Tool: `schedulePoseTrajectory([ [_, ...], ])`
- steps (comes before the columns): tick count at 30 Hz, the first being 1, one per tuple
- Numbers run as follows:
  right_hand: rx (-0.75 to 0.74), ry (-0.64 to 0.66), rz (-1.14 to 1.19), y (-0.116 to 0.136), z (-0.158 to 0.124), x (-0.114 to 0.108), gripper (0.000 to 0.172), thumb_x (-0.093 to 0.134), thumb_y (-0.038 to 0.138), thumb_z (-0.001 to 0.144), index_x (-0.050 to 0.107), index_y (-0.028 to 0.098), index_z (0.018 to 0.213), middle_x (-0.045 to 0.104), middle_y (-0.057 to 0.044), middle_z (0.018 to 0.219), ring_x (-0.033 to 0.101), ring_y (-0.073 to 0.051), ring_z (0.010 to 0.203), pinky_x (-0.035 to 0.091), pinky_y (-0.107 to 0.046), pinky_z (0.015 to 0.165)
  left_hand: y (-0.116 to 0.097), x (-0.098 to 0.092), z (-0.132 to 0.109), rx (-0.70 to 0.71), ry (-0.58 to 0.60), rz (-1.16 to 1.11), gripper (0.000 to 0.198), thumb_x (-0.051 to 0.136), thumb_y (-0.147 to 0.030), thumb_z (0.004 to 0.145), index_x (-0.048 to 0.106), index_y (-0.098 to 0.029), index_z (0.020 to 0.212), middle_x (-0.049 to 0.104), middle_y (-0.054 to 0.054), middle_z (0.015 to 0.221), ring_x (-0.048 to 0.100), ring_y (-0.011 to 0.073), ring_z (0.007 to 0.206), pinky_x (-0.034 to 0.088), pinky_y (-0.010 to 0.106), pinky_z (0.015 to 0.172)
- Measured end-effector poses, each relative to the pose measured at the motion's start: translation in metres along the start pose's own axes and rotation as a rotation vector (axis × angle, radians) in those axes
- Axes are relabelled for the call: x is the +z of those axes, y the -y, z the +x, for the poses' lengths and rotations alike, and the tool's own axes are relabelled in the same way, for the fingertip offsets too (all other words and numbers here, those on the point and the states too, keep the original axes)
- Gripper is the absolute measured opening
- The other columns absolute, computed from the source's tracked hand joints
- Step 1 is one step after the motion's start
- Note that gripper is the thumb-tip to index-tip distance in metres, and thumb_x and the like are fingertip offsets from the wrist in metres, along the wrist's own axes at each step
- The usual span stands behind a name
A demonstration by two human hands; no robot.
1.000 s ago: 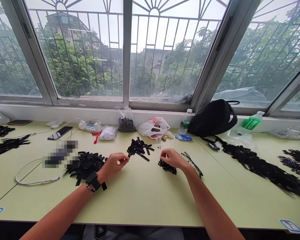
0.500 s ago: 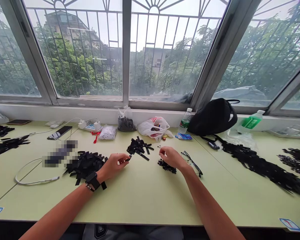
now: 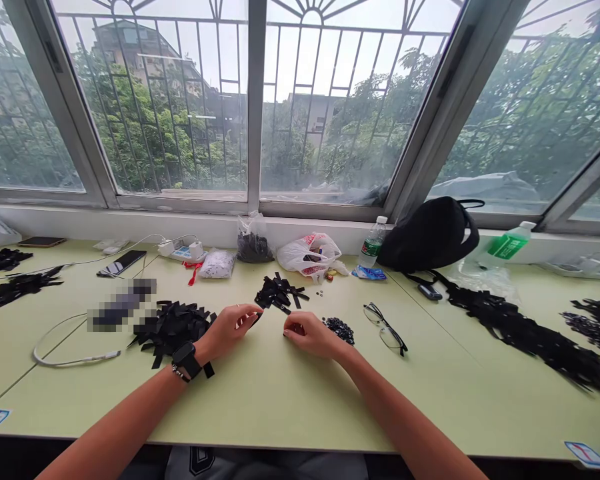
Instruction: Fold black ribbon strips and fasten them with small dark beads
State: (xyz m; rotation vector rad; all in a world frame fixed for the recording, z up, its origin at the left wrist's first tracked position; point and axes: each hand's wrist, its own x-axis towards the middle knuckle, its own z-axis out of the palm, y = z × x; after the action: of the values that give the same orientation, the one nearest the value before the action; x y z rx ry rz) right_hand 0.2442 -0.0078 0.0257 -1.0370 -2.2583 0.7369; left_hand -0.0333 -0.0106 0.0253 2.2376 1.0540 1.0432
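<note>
Left hand (image 3: 225,331) by right hand (image 3: 311,335), fingers closed, grip unclear, table edge (image 3: 230,440) below

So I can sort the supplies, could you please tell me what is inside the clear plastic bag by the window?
The clear plastic bag holds a heap of small dark pieces; their exact shape and anything beneath stay hidden.

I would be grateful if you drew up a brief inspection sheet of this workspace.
Surface: pale green table, with items spread along it.
Job's things: bunch of black strips, heap of black strips, small black pieces.
Hands: left hand nearest the bunch, right hand beside the small pieces; any hold is unclear.
Clutter: eyeglasses, white plastic bag, water bottle, black backpack.
Cables: white cable looped left of the heap; another runs to a power strip.
Surroundings: barred windows, trees beyond.
</note>
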Motion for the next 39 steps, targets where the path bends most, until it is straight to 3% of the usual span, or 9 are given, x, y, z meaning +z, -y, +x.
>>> schedulePoseTrajectory([
  [6,-0.022,-0.025,-0.031,-0.003,-0.001,0.004,0.009,0.061,0.017,0.088,0.069,0.020,0.086,0.063,0.001,0.075,0.055,-0.014,0.066,0.041,-0.025,0.061,0.001,0.003,-0.002,0.009,0.016,0.017,0.028,0.053,-0.032,0.104,0.076,-0.024,0.118,0.076,0.004,0.094,0.065,0.0146,0.074,0.052,0.023,0.066],
  [11,-0.013,-0.143,-0.144,-0.004,0.001,0.020,0.013,0.056,0.015,0.093,0.067,0.021,0.092,0.067,0.000,0.076,0.057,-0.016,0.068,0.041,-0.027,0.065,-0.002,0.005,-0.004,0.009,0.039,0.031,0.028,0.053,-0.029,0.104,0.075,-0.024,0.120,0.077,0.004,0.093,0.067,0.0154,0.074,0.053,0.024,0.066],
  [18,-0.124,-0.201,-0.333,-0.004,-0.004,0.028,0.026,0.041,0.011,0.101,0.063,0.022,0.112,0.071,-0.007,0.099,0.066,-0.023,0.090,0.048,-0.033,0.080,-0.005,0.011,-0.005,0.107,0.011,0.078,0.030,0.050,-0.017,0.102,0.073,-0.026,0.120,0.077,0.006,0.112,0.071,0.0199,0.101,0.055,0.032,0.092],
  [23,-0.159,-0.272,-0.361,0.001,-0.008,0.027,0.031,0.035,0.011,0.104,0.060,0.022,0.120,0.068,-0.011,0.106,0.064,-0.025,0.097,0.049,-0.035,0.084,-0.016,0.006,0.005,0.089,0.171,0.046,0.027,0.048,-0.018,0.103,0.071,-0.023,0.116,0.074,0.006,0.104,0.069,0.0171,0.082,0.054,0.029,0.077],
  [28,-0.155,-0.234,-0.267,0.003,-0.003,0.024,0.018,0.046,0.028,0.108,0.062,0.023,0.113,0.064,-0.007,0.103,0.062,-0.022,0.091,0.050,-0.034,0.082,-0.028,0.005,0.019,0.136,0.221,-0.013,0.021,0.048,-0.020,0.102,0.069,-0.022,0.107,0.071,0.004,0.094,0.063,0.0160,0.080,0.050,0.026,0.072],
  [33,-0.119,-0.205,-0.006,-0.001,0.007,0.022,0.021,0.058,0.039,0.103,0.065,0.022,0.092,0.059,-0.003,0.093,0.055,-0.017,0.077,0.044,-0.028,0.065,-0.028,0.022,0.024,0.119,0.112,-0.161,0.013,0.053,-0.022,0.101,0.062,-0.019,0.092,0.066,0.002,0.085,0.059,0.0146,0.078,0.048,0.024,0.068],
  [36,-0.095,-0.214,0.107,-0.004,0.010,0.021,0.027,0.056,0.039,0.104,0.062,0.021,0.085,0.057,-0.003,0.089,0.053,-0.017,0.077,0.041,-0.027,0.062,-0.022,0.030,0.023,0.072,0.067,-0.230,0.013,0.053,-0.026,0.103,0.064,-0.019,0.102,0.068,0.002,0.087,0.061,0.0149,0.079,0.050,0.025,0.072],
  [39,-0.068,-0.231,0.136,-0.006,0.010,0.021,0.031,0.054,0.037,0.104,0.060,0.020,0.079,0.055,-0.003,0.085,0.050,-0.016,0.075,0.040,-0.028,0.063,-0.015,0.033,0.022,-0.002,0.038,-0.203,0.016,0.057,-0.031,0.102,0.067,-0.019,0.108,0.070,0.001,0.085,0.063,0.0153,0.078,0.047,0.023,0.067],
])
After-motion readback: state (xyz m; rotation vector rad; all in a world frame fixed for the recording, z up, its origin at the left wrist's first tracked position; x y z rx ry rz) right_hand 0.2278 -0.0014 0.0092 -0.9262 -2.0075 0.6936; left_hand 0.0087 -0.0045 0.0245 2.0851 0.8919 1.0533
